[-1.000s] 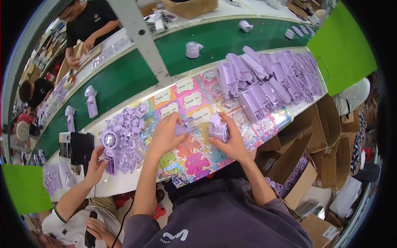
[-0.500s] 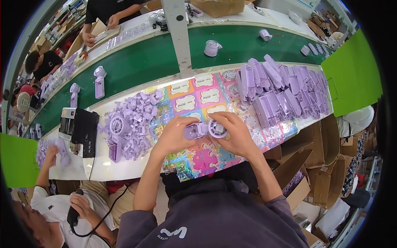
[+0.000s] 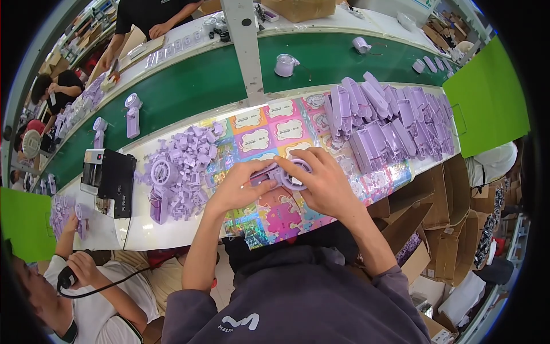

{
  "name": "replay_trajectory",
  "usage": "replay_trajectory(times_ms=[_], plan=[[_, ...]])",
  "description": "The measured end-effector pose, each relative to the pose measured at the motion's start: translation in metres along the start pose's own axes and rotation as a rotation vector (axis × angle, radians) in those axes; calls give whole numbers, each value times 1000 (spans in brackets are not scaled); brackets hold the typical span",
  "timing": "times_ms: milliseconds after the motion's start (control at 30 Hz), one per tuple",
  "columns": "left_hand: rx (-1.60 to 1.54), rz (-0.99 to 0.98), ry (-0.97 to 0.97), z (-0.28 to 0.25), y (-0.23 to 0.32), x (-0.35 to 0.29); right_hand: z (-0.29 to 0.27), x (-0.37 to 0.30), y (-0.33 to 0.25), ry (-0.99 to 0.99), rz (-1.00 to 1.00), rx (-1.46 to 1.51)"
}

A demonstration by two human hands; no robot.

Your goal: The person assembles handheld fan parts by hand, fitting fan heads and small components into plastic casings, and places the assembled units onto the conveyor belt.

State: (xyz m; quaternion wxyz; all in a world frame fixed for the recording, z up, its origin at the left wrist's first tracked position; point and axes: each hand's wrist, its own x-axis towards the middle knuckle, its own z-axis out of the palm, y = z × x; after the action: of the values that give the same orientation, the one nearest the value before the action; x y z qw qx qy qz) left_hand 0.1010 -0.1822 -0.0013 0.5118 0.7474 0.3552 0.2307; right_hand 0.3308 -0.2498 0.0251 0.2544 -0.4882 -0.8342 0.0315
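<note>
I'm now pressing both hands together on the purple part (image 3: 285, 174) mid-bench: left hand (image 3: 240, 189) gripping its body, right hand (image 3: 323, 183) its ring; earlier apart. Loose pieces (image 3: 183, 166) at 9 o'clock.

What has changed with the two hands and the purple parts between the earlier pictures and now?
One second ago the left hand and right hand were apart, each on its own purple piece. Since then they have come together and press both pieces into one purple round part above the colourful mat. The pile of small purple parts and the stacked purple housings look unchanged.
</note>
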Motion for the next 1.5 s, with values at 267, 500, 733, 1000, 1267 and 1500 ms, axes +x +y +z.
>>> replay_trajectory(times_ms=[267,500,733,1000,1267,1500], plan=[[-20,-40,-80,-6,2,1,-6,2,-3,-56,25,102],[32,14,-64,-5,0,3,1,1,-4,-16,67,81],[-160,55,-3,1,-9,-2,-3,2,6,-40,68,256],[-163,-51,42,-19,-11,0,16,12,15,148,95,495],[-144,-196,714,-120,-60,104,90,-18,26,203,337,167],[95,-391,1000,-205,-174,203,94,-12,24,233,315,215]])
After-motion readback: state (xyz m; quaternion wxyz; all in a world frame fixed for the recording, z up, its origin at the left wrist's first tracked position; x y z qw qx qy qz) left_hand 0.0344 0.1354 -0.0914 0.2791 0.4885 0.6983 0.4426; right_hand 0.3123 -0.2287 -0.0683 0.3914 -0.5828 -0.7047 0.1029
